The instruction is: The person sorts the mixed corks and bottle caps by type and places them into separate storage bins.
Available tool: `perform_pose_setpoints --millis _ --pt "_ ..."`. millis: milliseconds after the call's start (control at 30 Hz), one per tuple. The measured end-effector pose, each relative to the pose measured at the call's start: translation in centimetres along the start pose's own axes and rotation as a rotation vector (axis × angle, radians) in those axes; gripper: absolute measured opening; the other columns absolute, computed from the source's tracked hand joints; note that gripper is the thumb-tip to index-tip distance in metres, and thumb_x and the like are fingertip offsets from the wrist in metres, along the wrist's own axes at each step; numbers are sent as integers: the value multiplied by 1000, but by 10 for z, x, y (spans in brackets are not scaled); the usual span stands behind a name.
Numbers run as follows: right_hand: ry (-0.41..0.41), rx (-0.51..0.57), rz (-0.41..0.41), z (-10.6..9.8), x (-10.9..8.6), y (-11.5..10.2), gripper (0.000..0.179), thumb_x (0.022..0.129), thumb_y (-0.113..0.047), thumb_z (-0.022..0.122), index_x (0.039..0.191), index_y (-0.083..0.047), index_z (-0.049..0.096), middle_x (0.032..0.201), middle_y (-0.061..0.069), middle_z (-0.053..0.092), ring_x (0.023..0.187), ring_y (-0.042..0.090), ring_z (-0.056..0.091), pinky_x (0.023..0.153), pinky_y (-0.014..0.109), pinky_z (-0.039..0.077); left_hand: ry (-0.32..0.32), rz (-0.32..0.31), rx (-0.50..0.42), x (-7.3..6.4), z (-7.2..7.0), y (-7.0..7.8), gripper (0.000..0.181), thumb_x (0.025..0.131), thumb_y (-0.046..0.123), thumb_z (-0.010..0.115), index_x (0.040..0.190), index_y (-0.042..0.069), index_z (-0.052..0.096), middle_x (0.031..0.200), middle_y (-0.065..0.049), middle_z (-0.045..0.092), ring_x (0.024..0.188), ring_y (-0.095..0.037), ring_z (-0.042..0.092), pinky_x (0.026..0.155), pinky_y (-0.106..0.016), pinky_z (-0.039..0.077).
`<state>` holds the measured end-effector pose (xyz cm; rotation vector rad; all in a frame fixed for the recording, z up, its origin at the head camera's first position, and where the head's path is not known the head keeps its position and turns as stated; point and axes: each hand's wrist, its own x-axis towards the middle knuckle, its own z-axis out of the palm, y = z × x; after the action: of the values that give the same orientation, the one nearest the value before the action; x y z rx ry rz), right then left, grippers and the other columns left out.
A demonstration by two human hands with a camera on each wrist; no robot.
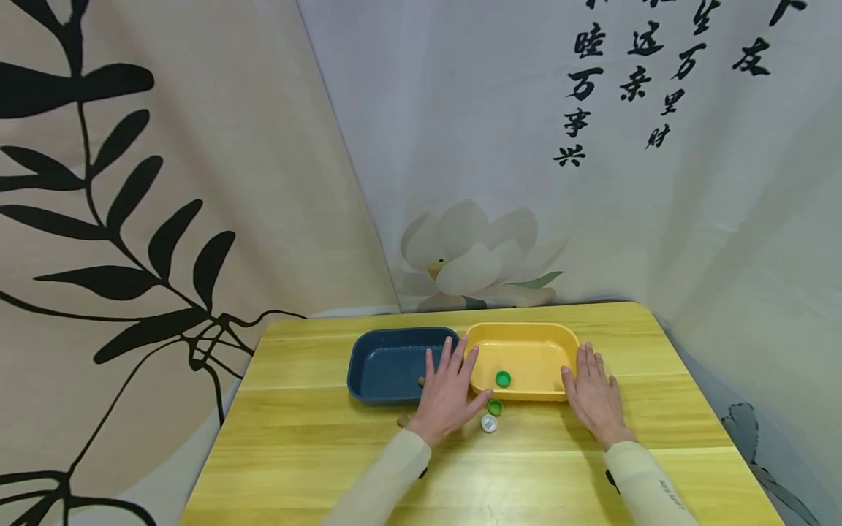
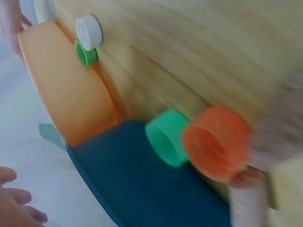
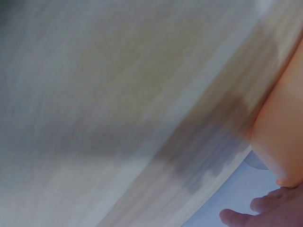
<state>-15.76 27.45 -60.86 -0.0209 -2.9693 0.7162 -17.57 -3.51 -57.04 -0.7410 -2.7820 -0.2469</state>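
With fingers spread, my left hand [image 1: 450, 398] hovers over the gap between a dark blue tray [image 1: 378, 398] and a yellow tray [image 1: 566, 340]. My right hand [image 1: 596, 402] lies along the yellow tray's right side, fingers straight; I cannot tell if it touches the rim. One green cap [image 1: 503, 378] is inside the yellow tray. Just in front of that tray are another green cap [image 1: 495, 408] and a white cap [image 1: 489, 424]. In the left wrist view, an orange cap [image 2: 218, 142] and a lighter green cap [image 2: 165, 139] stand by the blue tray, hidden from the head view.
Small brownish pieces [image 1: 403, 421] show partly beside my left hand; a blurred brown-and-pale piece [image 2: 248, 203] is near the orange cap. The trays stand near the back of the wooden table [image 1: 296, 453]. Printed curtains [image 1: 460, 146] hang behind it.
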Motion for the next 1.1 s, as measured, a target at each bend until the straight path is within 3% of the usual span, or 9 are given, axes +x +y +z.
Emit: perform_pose_setpoints --millis 267,500,667,900,1100 --pt "4 4 -11 -2 2 -1 73 113 -44 23 161 10 9 168 31 8 152 53 14 110 80 16 29 -78 -45 -31 -20 -32 84 98 63 58 164 16 34 174 -7 13 159 -36 10 119 -70 16" --pt "-8 -1 -10 -2 3 0 75 113 -46 21 162 9 7 168 30 6 153 53 12 110 80 15 91 -88 -18 -50 -39 -66 83 99 59 59 163 13 34 173 -10 15 157 -40 13 118 -71 19" --pt "-11 -5 -7 -2 3 1 77 112 -49 18 162 9 7 168 30 6 153 53 12 111 79 15 102 -39 -4 -65 -45 -79 80 101 59 54 163 12 35 173 -10 15 157 -39 14 119 -69 20" --pt "-5 -4 -12 -2 1 0 76 113 -47 19 161 10 7 168 31 8 152 53 13 110 80 16 126 82 0 -88 -45 -85 74 102 57 53 159 10 42 169 -12 28 155 -40 24 118 -69 23" --pt "-2 6 -15 -1 0 -1 76 113 -47 20 161 10 8 168 31 7 152 54 13 110 80 16 196 170 -45 -104 -39 -89 70 101 54 57 154 8 50 165 -11 37 151 -38 34 115 -67 29"
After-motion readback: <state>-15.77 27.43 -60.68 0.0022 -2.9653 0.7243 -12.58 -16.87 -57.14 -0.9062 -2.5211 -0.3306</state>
